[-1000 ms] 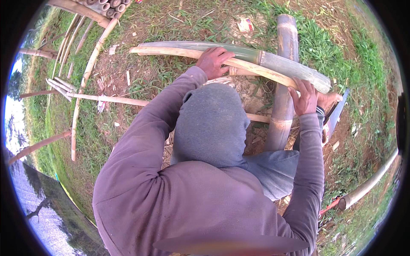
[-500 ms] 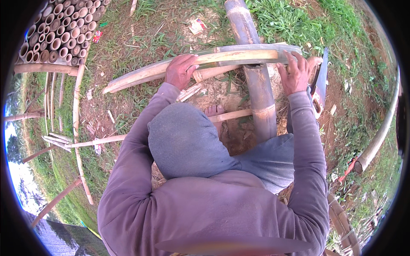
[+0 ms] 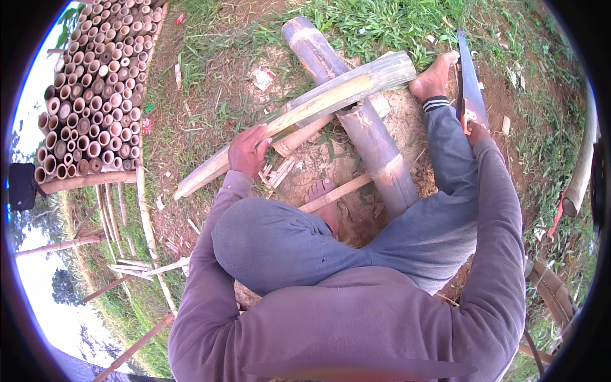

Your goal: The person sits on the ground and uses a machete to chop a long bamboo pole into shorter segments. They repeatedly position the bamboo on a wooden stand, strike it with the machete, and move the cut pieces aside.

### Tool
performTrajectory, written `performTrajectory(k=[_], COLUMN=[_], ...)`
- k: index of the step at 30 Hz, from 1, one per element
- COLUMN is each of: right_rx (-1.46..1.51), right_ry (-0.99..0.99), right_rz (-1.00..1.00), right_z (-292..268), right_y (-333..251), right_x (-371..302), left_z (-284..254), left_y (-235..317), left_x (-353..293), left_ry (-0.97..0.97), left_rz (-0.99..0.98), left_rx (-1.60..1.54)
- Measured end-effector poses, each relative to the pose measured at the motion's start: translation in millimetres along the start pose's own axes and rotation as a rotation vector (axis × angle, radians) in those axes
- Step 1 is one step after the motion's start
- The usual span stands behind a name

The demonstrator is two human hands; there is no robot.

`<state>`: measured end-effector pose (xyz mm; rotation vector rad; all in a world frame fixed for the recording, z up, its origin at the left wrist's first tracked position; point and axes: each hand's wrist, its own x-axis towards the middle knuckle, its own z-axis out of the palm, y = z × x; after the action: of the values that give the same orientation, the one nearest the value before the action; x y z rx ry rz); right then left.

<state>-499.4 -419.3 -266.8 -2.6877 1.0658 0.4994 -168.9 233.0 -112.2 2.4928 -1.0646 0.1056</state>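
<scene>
Bamboo strip (image 3: 324,106) beneath left fingers (image 3: 253,135) clasping it, right fingers (image 3: 472,127) gripping saw (image 3: 471,79)

The left hand (image 3: 248,151) is gripping the pale split bamboo strip (image 3: 305,114), which is lying along a green-grey bamboo pole (image 3: 388,71); the pole is crossing over a thick bamboo log (image 3: 386,162) on the ground. The right hand (image 3: 480,133) is grasping the orange handle of a handsaw (image 3: 471,79), whose blade is pointing away from the person, beside a bare foot (image 3: 433,79). Cut bamboo tubes (image 3: 95,95) are forming a pile at the upper left
</scene>
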Motion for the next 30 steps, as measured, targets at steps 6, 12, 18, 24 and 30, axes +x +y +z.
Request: performTrajectory(k=[6, 12, 18, 24, 30], right_rx=[-0.037, 0.234, 1.251, 1.253, 1.207], right_ry=[-0.010, 0.372, 0.636, 0.759, 0.643], right_rz=[0.111, 0.080, 0.205, -0.123, -0.312], right_z=[28.4, 17.9, -119.8, -123.7, -86.2], right_y=[-3.3, 11.6, -61.7, -161.8, -219.5], right_x=[19.4, 2.8, -88.9, -266.3, -340.8], left_z=[-7.2, -8.0, -9.8, -8.6, -8.9], left_y=[3.2, 12.5, 6.0, 5.7, 3.1], left_x=[0.1, 13.6, 1.9, 6.5, 10.4], left_ry=[-0.034, -0.059, -0.053, -0.067, -0.100], left_rz=[-0.024, -0.021, -0.049, -0.059, -0.078], left_rx=[-0.036, -0.055, -0.040, -0.020, -0.008])
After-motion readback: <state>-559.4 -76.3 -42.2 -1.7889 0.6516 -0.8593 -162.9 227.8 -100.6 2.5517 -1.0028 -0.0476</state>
